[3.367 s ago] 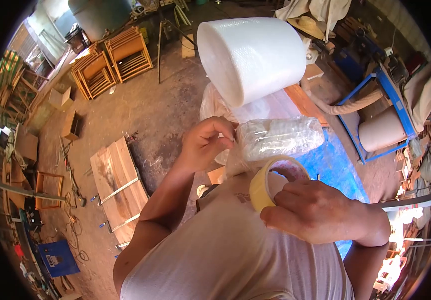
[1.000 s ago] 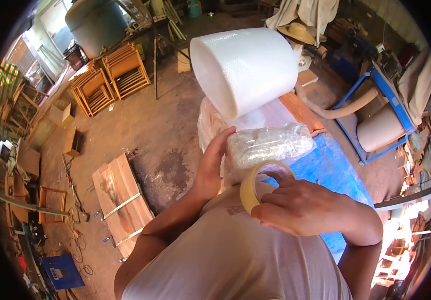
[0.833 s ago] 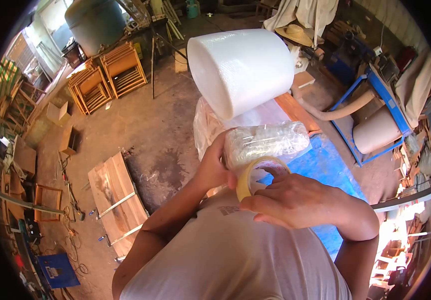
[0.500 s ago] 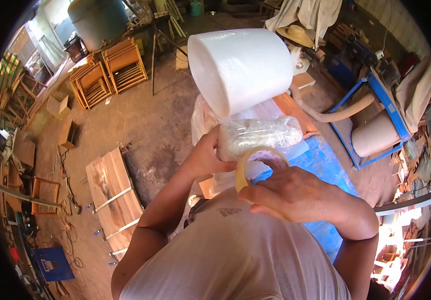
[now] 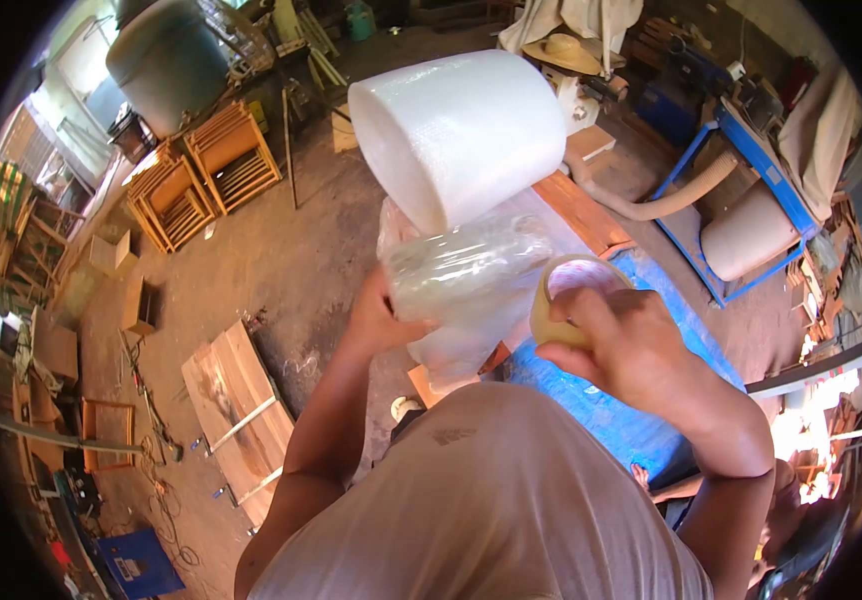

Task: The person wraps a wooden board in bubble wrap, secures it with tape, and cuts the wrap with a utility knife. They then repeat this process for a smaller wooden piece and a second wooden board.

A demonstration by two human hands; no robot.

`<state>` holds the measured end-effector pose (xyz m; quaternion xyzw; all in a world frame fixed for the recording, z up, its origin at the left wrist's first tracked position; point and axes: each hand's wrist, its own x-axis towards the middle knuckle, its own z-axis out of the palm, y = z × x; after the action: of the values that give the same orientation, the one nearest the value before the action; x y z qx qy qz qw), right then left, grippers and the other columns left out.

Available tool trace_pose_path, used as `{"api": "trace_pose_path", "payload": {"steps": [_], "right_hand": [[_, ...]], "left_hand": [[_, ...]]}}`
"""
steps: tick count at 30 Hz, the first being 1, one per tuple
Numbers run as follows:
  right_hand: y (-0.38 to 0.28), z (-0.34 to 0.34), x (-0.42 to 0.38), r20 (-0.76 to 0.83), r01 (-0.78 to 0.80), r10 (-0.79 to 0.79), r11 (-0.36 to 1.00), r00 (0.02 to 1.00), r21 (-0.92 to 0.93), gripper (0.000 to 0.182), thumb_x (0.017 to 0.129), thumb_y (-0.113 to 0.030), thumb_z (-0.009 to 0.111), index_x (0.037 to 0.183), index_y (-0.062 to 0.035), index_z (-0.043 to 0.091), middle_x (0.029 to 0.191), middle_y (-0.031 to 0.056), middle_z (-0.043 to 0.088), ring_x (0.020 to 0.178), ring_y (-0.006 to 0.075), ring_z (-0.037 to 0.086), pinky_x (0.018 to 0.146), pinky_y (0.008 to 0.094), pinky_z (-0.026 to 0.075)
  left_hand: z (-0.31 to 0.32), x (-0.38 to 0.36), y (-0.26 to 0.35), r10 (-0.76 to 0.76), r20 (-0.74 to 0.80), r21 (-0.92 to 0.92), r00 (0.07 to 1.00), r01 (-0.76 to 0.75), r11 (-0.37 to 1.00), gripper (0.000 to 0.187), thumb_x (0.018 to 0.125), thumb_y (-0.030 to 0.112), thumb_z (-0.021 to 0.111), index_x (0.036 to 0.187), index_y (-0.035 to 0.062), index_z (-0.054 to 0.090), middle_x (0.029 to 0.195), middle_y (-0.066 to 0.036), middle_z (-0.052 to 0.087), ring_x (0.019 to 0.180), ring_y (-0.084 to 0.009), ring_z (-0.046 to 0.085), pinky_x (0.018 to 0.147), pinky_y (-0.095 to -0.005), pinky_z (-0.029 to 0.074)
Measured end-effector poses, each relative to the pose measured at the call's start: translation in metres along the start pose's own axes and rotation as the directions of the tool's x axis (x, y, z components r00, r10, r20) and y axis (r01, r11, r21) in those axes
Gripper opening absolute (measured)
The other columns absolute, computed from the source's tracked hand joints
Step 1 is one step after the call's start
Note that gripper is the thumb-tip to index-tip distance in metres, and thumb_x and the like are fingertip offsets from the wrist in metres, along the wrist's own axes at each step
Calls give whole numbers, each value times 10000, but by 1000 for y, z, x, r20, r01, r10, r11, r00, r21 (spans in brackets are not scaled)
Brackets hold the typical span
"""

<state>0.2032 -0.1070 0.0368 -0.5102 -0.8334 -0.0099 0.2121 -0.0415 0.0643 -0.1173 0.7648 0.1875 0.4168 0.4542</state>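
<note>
My left hand (image 5: 379, 318) is closed on the near left end of a package (image 5: 471, 262) wrapped in clear bubble wrap, its thumb along the near side. The package sits over the work table, just in front of the large bubble wrap roll (image 5: 471, 130). In my right hand (image 5: 623, 345) is a wide roll of yellowish packing tape (image 5: 551, 322), with fingers hooked into its core. The tape roll is just right of the package, above a blue plastic sheet (image 5: 551, 385) on the table.
An orange-brown wooden board (image 5: 583, 215) lies along the table's far right. Another person's hand (image 5: 640, 474) shows at the lower right. A blue-framed machine (image 5: 741, 215) with a hose stands right. Clamped wooden panels (image 5: 236, 405) lie left, with stacked wooden frames (image 5: 231, 160) behind.
My right hand has moved right with the tape roll, away from the package. The package has shifted left and turned in my left hand. Another person's hand has come into view.
</note>
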Motion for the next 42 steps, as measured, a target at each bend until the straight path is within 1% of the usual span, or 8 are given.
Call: {"api": "trace_pose_path", "payload": {"steps": [4, 17, 30, 33, 35, 37, 39, 42], "right_hand": [[16, 6, -11, -144, -41, 24, 993, 989, -114, 402, 786, -364, 731, 992, -76, 541, 618, 105, 591, 564, 304, 614, 481, 410, 460], [42, 21, 3, -254, -143, 120, 987, 960, -76, 448, 802, -473, 675, 982, -105, 493, 639, 102, 592, 592, 329, 613, 503, 437, 451], [49, 22, 1, -213, -222, 206, 973, 955, -54, 476, 777, -483, 683, 966, -95, 483, 677, 84, 623, 634, 330, 635, 535, 446, 467], [54, 25, 5, -200, -255, 243, 966, 949, -34, 541, 688, -469, 782, 935, -59, 530, 752, 59, 621, 633, 298, 624, 562, 365, 487], [54, 26, 5, -213, -225, 221, 974, 952, 6, 502, 773, -491, 675, 978, -81, 469, 732, 80, 657, 662, 330, 648, 547, 440, 479], [53, 22, 7, -176, -256, 254, 967, 951, 14, 505, 772, -483, 680, 982, -76, 469, 753, 81, 668, 679, 333, 652, 554, 442, 481], [53, 20, 9, -141, -280, 279, 960, 950, 17, 507, 771, -476, 685, 986, -71, 468, 775, 81, 678, 695, 336, 656, 562, 443, 483], [52, 21, 12, -135, -268, 273, 962, 953, 55, 522, 752, -460, 711, 995, -63, 472, 808, 82, 688, 724, 341, 662, 579, 451, 486]], "left_hand": [[-4, -8, 5, -108, 9, -171, 994, 108, 979, 789, 609, 148, 840, 1300, 2, 488, 1196, -69, 589, 1090, -160, 549, 959, -340, 421], [-8, -20, 0, -72, 39, 0, 997, 72, 997, 794, 597, 256, 888, 1245, -17, 519, 1125, -99, 626, 1025, -168, 589, 888, -348, 477], [-17, -29, -14, -126, 27, -13, 992, 126, 992, 820, 574, 279, 909, 1232, -33, 532, 1125, -120, 639, 1007, -184, 617, 863, -348, 505], [-21, -33, -20, -145, 53, 31, 988, 143, 989, 806, 573, 277, 903, 1220, -38, 541, 1133, -124, 637, 1016, -182, 613, 866, -349, 502], [-20, -36, -21, -147, 62, 11, 987, 146, 989, 800, 574, 286, 906, 1216, -32, 549, 1136, -123, 639, 1020, -186, 615, 868, -351, 502], [-21, -39, -25, -146, 68, -8, 987, 147, 989, 795, 575, 295, 908, 1212, -27, 558, 1139, -122, 641, 1023, -190, 617, 869, -353, 502], [-23, -42, -35, 43, 117, 146, 992, -60, 987, 786, 582, 305, 911, 1213, -11, 565, 1145, -120, 644, 1018, -208, 625, 872, -357, 502], [-24, -50, -39, -16, 115, 54, 993, 10, 999, 780, 590, 303, 912, 1219, 4, 563, 1142, -119, 646, 1010, -223, 630, 875, -358, 502]]}}
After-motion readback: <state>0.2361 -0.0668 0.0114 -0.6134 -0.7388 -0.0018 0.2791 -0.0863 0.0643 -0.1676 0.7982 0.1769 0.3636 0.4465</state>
